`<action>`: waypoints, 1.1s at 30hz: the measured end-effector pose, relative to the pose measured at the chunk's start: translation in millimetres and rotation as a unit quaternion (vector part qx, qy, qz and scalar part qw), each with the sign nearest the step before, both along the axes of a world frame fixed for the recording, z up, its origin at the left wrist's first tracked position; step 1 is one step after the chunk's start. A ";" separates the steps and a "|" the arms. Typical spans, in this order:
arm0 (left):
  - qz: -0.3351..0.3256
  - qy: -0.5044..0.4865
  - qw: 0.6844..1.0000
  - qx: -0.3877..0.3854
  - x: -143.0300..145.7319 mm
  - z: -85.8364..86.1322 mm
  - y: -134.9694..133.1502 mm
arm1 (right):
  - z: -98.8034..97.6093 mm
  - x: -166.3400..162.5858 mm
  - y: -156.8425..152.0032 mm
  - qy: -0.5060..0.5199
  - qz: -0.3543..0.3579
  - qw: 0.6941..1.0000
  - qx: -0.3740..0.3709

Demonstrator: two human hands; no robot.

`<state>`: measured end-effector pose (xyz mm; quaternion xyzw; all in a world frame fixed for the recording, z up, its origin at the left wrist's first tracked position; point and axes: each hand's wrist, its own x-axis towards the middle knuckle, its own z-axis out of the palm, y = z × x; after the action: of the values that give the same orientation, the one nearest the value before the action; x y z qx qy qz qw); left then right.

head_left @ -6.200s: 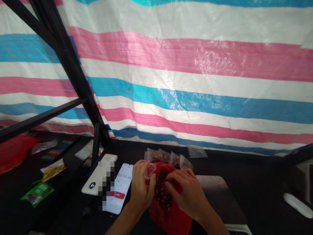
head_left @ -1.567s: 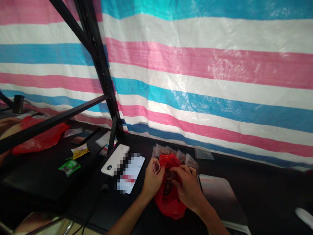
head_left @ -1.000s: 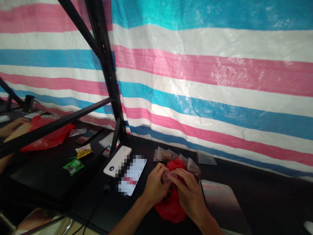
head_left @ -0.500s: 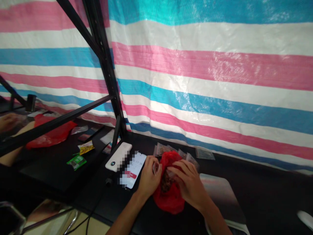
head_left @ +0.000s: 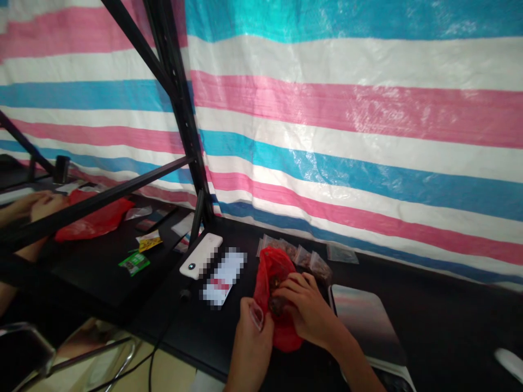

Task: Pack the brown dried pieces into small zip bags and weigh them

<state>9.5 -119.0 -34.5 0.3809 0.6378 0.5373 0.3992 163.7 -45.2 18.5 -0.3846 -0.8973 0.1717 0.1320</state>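
A red plastic bag [head_left: 286, 337] stands open on the black table, with small brown pieces [head_left: 276, 305] inside. My left hand [head_left: 252, 340] is closed at the bag's near left side. Between its thumb and fingers a small clear plastic bag [head_left: 257, 316] shows its mouth, the rest hidden in the hand. My right hand [head_left: 304, 310] reaches over the red bag's right rim, its curled fingers down at the brown pieces. What those fingertips hold is hidden.
Several filled zip bags [head_left: 318, 267] lie behind the red bag, and a flat clear bag [head_left: 342, 253] farther right. A silver laptop-like slab [head_left: 365, 321] is at right. Left are a phone [head_left: 224, 277] and a white power bank [head_left: 201, 256]. Another person's hands [head_left: 44, 204] work at the neighbouring table.
My left hand has moved down toward me with the small clear bag, from the red bag's upper left to its lower left. My right hand's fingers have shifted slightly left and down into the red bag.
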 end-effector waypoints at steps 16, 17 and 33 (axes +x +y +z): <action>0.105 -0.209 0.972 0.031 -4.8 -4.4 11.0 | -10.8 -5.6 -0.4 0.066 -0.071 0.995 -0.022; 0.097 -0.201 0.974 0.034 -4.7 -3.7 11.6 | -10.2 -6.3 -0.7 0.070 -0.068 0.995 -0.023; -0.040 -0.153 0.987 0.040 -14.0 -1.4 21.4 | -5.4 4.6 2.9 -0.003 -0.103 0.994 -0.021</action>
<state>-4.5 -97.7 -35.8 0.3353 0.5313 0.5981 0.4976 168.3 -42.2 13.1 -0.4782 -0.8495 0.1745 0.1384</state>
